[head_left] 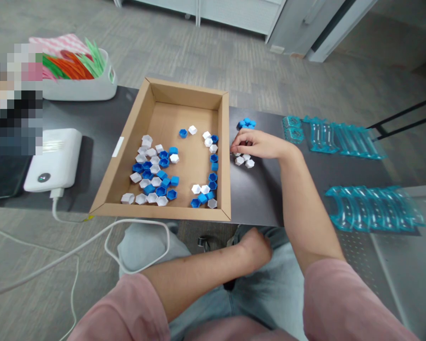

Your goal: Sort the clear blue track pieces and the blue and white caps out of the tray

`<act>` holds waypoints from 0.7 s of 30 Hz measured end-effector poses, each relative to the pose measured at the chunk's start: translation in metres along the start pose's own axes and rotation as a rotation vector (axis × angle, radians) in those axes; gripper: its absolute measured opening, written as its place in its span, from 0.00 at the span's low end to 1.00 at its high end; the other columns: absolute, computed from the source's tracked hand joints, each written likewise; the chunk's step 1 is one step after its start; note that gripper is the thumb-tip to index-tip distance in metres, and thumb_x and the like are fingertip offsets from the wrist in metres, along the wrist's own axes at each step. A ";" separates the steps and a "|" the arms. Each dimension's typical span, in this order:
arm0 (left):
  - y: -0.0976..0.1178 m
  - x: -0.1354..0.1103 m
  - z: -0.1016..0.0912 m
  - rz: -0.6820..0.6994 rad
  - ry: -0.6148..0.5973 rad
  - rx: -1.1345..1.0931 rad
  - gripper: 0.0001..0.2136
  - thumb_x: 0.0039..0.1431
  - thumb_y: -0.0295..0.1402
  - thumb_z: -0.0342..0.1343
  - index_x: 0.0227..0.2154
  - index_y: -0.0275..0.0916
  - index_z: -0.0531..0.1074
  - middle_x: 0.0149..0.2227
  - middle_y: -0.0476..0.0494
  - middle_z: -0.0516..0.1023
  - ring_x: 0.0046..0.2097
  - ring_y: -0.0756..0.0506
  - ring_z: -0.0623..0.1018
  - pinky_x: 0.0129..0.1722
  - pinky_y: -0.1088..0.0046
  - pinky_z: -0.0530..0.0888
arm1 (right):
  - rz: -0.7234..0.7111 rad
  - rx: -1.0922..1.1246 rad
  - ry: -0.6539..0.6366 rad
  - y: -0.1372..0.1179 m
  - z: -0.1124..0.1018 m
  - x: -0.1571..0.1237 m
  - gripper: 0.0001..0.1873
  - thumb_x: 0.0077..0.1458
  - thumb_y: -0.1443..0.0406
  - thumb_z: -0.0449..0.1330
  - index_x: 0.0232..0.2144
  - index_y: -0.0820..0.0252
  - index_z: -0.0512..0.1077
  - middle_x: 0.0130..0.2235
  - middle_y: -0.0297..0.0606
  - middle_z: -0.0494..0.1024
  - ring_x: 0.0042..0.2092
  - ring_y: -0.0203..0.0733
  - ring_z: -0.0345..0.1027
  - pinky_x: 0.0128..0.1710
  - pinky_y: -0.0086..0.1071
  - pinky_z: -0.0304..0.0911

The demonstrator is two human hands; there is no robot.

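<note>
A shallow cardboard box (152, 102) sits on the dark table (259, 194) and holds several small blue and white hexagonal caps (152, 175). My right hand (257, 143) rests on the table just right of the box, its fingers curled over a small group of white hexagonal caps (244, 161). A little pile of blue caps (247, 123) lies just beyond that hand. My left hand (257, 246) lies below the table edge on my lap, curled into a loose fist with its fingers hidden.
Translucent teal curved track pieces lie in two rows at the right (344, 137) (372, 208). A white power bank (55, 158) with a cable sits left of the box. A white basket (80, 85) of coloured strips stands at the back left.
</note>
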State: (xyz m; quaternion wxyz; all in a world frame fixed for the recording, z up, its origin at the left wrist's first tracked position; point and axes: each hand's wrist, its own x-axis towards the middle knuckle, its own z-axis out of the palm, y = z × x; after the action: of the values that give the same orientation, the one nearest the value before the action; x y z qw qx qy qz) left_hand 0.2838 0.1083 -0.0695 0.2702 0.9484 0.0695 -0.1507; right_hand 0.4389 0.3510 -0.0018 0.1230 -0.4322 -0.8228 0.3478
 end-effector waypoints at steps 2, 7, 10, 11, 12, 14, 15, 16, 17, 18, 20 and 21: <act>0.000 0.001 0.000 0.000 0.002 0.002 0.13 0.81 0.25 0.59 0.53 0.32 0.91 0.52 0.24 0.91 0.50 0.40 0.89 0.39 0.65 0.66 | 0.034 0.001 -0.076 0.000 -0.003 -0.003 0.24 0.66 0.41 0.73 0.41 0.52 0.92 0.45 0.41 0.89 0.46 0.49 0.80 0.54 0.45 0.77; 0.000 0.001 0.002 -0.002 0.016 0.000 0.14 0.82 0.25 0.58 0.54 0.33 0.91 0.51 0.23 0.91 0.48 0.40 0.88 0.40 0.65 0.64 | 0.045 0.030 0.060 0.003 -0.006 -0.008 0.25 0.68 0.40 0.71 0.45 0.53 0.90 0.43 0.39 0.89 0.44 0.48 0.78 0.52 0.45 0.75; 0.000 0.001 0.002 -0.001 0.015 -0.005 0.14 0.82 0.25 0.58 0.54 0.31 0.91 0.51 0.23 0.91 0.49 0.39 0.88 0.39 0.65 0.63 | 0.016 0.030 0.314 -0.001 0.000 -0.004 0.27 0.72 0.39 0.70 0.49 0.54 0.88 0.43 0.39 0.87 0.42 0.46 0.75 0.50 0.44 0.72; 0.000 0.001 0.002 0.001 0.012 -0.008 0.14 0.82 0.25 0.58 0.54 0.31 0.91 0.51 0.23 0.91 0.49 0.39 0.88 0.39 0.65 0.63 | 0.002 0.017 0.388 -0.006 0.003 -0.002 0.29 0.73 0.37 0.69 0.49 0.54 0.87 0.44 0.40 0.87 0.43 0.47 0.75 0.50 0.44 0.72; 0.000 0.001 0.001 0.004 0.010 -0.009 0.14 0.82 0.25 0.58 0.54 0.30 0.91 0.52 0.22 0.91 0.49 0.39 0.89 0.38 0.65 0.64 | -0.017 -0.004 0.446 -0.013 0.007 0.000 0.30 0.75 0.35 0.67 0.50 0.53 0.87 0.45 0.41 0.86 0.44 0.48 0.75 0.50 0.44 0.71; 0.000 0.002 0.002 0.008 0.010 -0.009 0.14 0.81 0.24 0.59 0.53 0.31 0.91 0.51 0.22 0.91 0.49 0.39 0.89 0.39 0.65 0.65 | -0.080 -0.063 0.492 -0.032 0.015 0.005 0.31 0.78 0.34 0.63 0.52 0.51 0.86 0.48 0.42 0.86 0.47 0.50 0.75 0.52 0.45 0.70; 0.000 0.003 0.002 0.011 0.012 -0.009 0.14 0.80 0.24 0.59 0.53 0.32 0.92 0.51 0.21 0.91 0.48 0.39 0.88 0.39 0.65 0.66 | -0.122 -0.098 0.472 -0.045 0.021 0.008 0.30 0.80 0.35 0.60 0.52 0.50 0.86 0.49 0.43 0.86 0.49 0.52 0.76 0.55 0.46 0.70; 0.000 0.005 0.003 0.014 0.014 -0.009 0.14 0.80 0.24 0.60 0.52 0.33 0.92 0.50 0.21 0.91 0.47 0.39 0.88 0.40 0.65 0.67 | -0.165 -0.137 0.425 -0.058 0.027 0.010 0.29 0.82 0.37 0.59 0.53 0.50 0.86 0.50 0.43 0.86 0.51 0.53 0.76 0.57 0.47 0.69; -0.001 0.006 0.003 0.018 0.014 -0.010 0.14 0.79 0.24 0.60 0.52 0.33 0.92 0.50 0.21 0.91 0.46 0.39 0.88 0.40 0.65 0.68 | -0.203 -0.178 0.359 -0.070 0.033 0.013 0.27 0.84 0.40 0.58 0.53 0.49 0.86 0.51 0.43 0.86 0.53 0.54 0.76 0.59 0.48 0.67; -0.001 0.008 0.004 0.021 0.011 -0.013 0.14 0.78 0.24 0.61 0.51 0.34 0.93 0.49 0.21 0.92 0.45 0.39 0.88 0.41 0.65 0.68 | -0.233 -0.219 0.284 -0.083 0.040 0.017 0.24 0.85 0.43 0.58 0.55 0.49 0.87 0.52 0.44 0.87 0.55 0.55 0.76 0.61 0.49 0.66; -0.002 0.012 0.006 0.021 -0.001 -0.020 0.14 0.77 0.23 0.61 0.50 0.35 0.93 0.49 0.22 0.92 0.44 0.40 0.88 0.40 0.65 0.70 | -0.269 -0.295 0.146 -0.103 0.054 0.025 0.19 0.85 0.50 0.59 0.59 0.48 0.87 0.56 0.44 0.87 0.60 0.58 0.76 0.63 0.50 0.63; -0.002 0.015 0.007 0.016 -0.009 -0.024 0.14 0.77 0.23 0.61 0.49 0.36 0.94 0.50 0.23 0.93 0.44 0.40 0.89 0.40 0.65 0.70 | -0.279 -0.331 0.092 -0.110 0.060 0.030 0.17 0.84 0.54 0.61 0.62 0.47 0.86 0.58 0.45 0.87 0.61 0.59 0.76 0.64 0.50 0.62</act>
State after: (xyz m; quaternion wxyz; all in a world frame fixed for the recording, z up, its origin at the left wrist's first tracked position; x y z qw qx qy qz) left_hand 0.2955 0.1069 -0.0811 0.2832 0.9448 0.0627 -0.1521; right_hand 0.3222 0.3042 0.0260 0.1348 -0.3441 -0.9140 0.1677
